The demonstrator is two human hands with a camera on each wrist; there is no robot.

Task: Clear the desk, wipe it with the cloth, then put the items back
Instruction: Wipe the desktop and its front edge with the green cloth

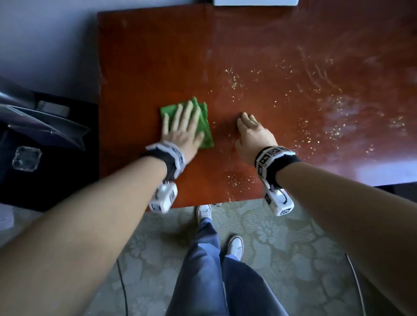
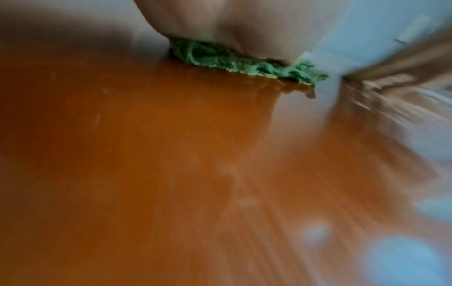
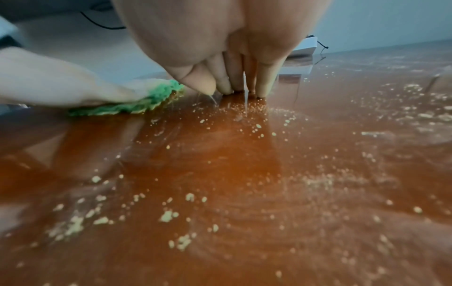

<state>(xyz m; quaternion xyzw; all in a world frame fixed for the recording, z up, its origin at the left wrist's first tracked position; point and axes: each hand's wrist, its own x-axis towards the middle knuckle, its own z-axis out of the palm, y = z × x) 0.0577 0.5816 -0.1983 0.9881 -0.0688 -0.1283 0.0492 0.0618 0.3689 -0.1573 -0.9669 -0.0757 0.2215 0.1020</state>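
Note:
A green cloth [image 1: 206, 126] lies folded on the reddish-brown desk [image 1: 158, 56], left of centre. My left hand [image 1: 182, 126] presses flat on it with fingers straight and spread; the left wrist view is motion-blurred and shows the cloth [image 2: 244, 63] under the palm. My right hand [image 1: 250, 133] rests beside it to the right, its fingertips [image 3: 261, 92] planted straight down on the bare wood, holding nothing. Pale crumbs [image 1: 234, 83] and smears are scattered over the desk's middle and right; crumbs [image 3: 171, 214] also lie close to the right wrist.
A black bag [image 1: 33, 144] with a clear square object [image 1: 26, 158] sits on the floor left of the desk. A white object [image 1: 255, 2] stands at the desk's far edge. My legs and white shoes [image 1: 234, 245] are on the patterned carpet below the near edge.

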